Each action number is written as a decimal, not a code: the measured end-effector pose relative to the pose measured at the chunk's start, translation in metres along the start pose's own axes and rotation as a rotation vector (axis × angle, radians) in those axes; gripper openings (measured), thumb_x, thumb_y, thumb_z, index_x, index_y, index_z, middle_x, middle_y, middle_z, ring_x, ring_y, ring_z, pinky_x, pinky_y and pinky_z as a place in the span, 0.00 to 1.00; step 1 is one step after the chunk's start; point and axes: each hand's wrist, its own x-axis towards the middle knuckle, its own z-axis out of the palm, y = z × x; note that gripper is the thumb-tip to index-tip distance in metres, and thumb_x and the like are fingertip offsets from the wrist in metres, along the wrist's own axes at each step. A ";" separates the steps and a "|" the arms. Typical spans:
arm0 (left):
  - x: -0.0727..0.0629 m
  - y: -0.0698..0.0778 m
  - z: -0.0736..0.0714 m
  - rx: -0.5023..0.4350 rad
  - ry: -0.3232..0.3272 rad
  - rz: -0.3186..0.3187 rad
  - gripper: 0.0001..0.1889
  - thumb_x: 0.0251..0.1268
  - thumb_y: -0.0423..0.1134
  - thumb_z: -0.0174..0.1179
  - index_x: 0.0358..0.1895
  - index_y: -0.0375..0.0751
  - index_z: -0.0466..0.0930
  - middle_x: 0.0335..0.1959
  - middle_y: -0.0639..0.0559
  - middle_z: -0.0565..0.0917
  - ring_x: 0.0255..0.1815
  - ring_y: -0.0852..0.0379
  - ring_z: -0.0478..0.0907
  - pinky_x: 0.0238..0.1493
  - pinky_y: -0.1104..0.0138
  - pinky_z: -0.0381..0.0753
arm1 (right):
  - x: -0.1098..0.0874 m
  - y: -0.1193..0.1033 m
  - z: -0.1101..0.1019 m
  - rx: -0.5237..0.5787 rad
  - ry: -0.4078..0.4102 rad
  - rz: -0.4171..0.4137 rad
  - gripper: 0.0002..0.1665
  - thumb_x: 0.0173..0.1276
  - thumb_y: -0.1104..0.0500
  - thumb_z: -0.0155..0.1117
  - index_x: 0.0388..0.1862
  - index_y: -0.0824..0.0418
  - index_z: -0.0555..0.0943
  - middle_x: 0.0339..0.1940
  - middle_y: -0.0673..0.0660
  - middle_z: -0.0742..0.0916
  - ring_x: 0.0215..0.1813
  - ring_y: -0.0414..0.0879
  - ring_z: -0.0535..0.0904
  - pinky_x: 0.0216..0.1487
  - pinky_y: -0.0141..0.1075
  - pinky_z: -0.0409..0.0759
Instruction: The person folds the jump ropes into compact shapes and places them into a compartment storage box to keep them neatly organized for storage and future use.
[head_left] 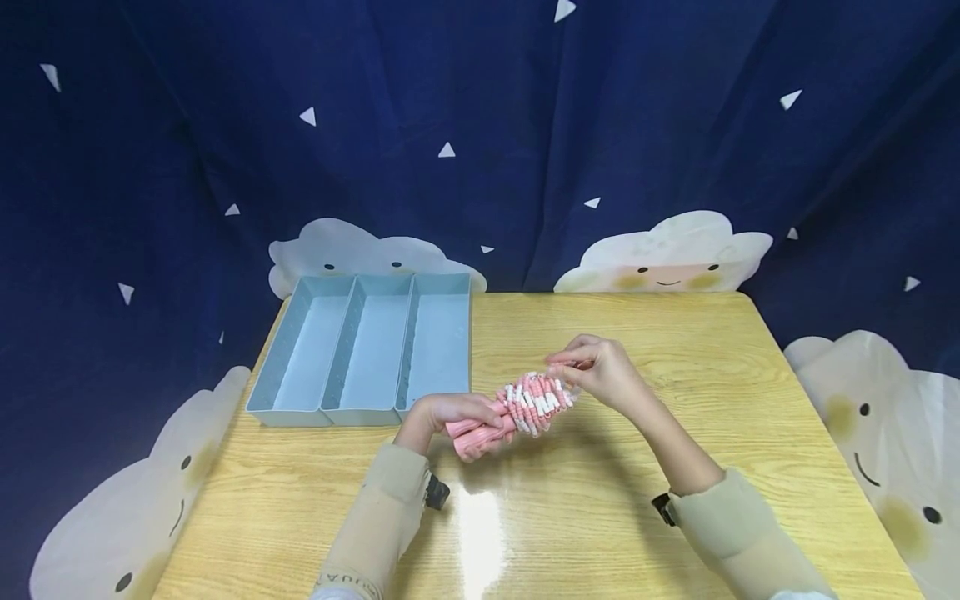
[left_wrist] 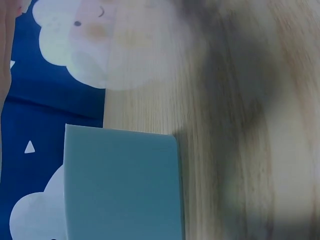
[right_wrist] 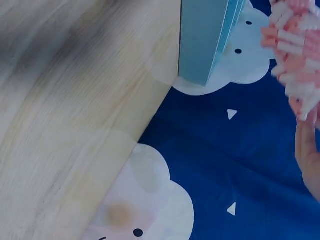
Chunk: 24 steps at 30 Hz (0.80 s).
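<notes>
A pink and white beaded jump rope [head_left: 536, 402] is bunched into a bundle above the table, with two pink handles [head_left: 480, 429] side by side at its left end. My left hand [head_left: 465, 417] grips the handles, its fingers wrapped round them. At the bundle's other end, my right hand [head_left: 596, 371] pinches at the rope with thumb and fingertips; something small and clear shows there, too blurred to name. The right wrist view catches the beads [right_wrist: 297, 55] and part of a hand [right_wrist: 309, 155] at its edge. Only a sliver of my left hand [left_wrist: 5, 55] enters the left wrist view.
A light blue tray [head_left: 324, 417] with three long compartments stands at the table's back left, close to my left hand. The wooden table [head_left: 675, 433] extends to the right. A dark blue curtain [head_left: 510, 100] with white clouds hangs behind and around it.
</notes>
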 end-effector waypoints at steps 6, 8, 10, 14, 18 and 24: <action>0.001 -0.004 -0.006 -0.009 0.053 0.047 0.10 0.69 0.35 0.39 0.40 0.34 0.68 0.20 0.49 0.75 0.14 0.60 0.70 0.17 0.70 0.72 | -0.005 -0.005 0.011 0.007 0.210 0.040 0.09 0.48 0.63 0.73 0.29 0.67 0.85 0.23 0.54 0.83 0.26 0.43 0.80 0.29 0.26 0.80; 0.000 -0.004 -0.007 -0.010 0.069 0.059 0.10 0.69 0.36 0.40 0.40 0.33 0.68 0.20 0.49 0.75 0.14 0.60 0.70 0.17 0.70 0.72 | -0.007 -0.006 0.014 0.011 0.274 0.046 0.08 0.47 0.64 0.74 0.27 0.66 0.85 0.24 0.55 0.84 0.26 0.43 0.81 0.28 0.25 0.79; -0.001 -0.004 -0.008 -0.009 0.087 0.067 0.10 0.69 0.37 0.40 0.40 0.34 0.69 0.20 0.50 0.75 0.14 0.60 0.70 0.17 0.71 0.71 | -0.008 -0.007 0.017 0.015 0.306 0.051 0.07 0.48 0.65 0.73 0.27 0.67 0.85 0.24 0.56 0.84 0.26 0.42 0.81 0.28 0.24 0.79; -0.003 -0.005 -0.010 -0.019 0.111 0.075 0.11 0.70 0.37 0.38 0.41 0.34 0.70 0.20 0.49 0.75 0.14 0.60 0.69 0.17 0.70 0.71 | -0.009 -0.007 0.019 0.023 0.296 0.037 0.05 0.51 0.67 0.70 0.29 0.68 0.84 0.26 0.58 0.84 0.27 0.43 0.81 0.29 0.22 0.78; -0.004 -0.005 -0.011 -0.022 0.107 0.091 0.12 0.70 0.36 0.37 0.42 0.33 0.69 0.20 0.49 0.75 0.14 0.60 0.69 0.16 0.70 0.71 | -0.008 -0.007 0.019 0.023 0.285 0.018 0.05 0.53 0.69 0.68 0.31 0.69 0.84 0.28 0.59 0.85 0.28 0.44 0.80 0.28 0.21 0.77; -0.003 -0.002 -0.008 -0.010 0.106 0.097 0.11 0.69 0.37 0.41 0.41 0.33 0.69 0.21 0.49 0.74 0.14 0.60 0.68 0.17 0.71 0.70 | -0.007 -0.008 0.018 0.005 0.326 0.039 0.05 0.51 0.68 0.70 0.28 0.67 0.85 0.27 0.57 0.85 0.28 0.40 0.76 0.29 0.22 0.74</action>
